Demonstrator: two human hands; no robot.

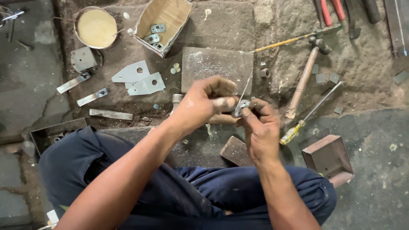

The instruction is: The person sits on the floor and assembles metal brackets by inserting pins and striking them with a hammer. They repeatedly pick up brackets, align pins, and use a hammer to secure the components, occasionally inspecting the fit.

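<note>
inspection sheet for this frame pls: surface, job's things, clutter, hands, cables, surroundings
Surface: rough stone floor, dirty, with a flat metal block ahead of the hands.
Job's things: small round metal part pinched between both hands; thin wire rising from it.
Clutter: wooden-handled hammer, yellow-handled screwdriver, cardboard box of small brackets, cut metal plates, round tin, red-handled pliers, open metal box.
Hands: left hand grips the part and wire from the left; right hand holds the part from below.
Cables: nothing seen.
Surroundings: person seated on the floor in dark blue trousers; no other people seen.
</note>
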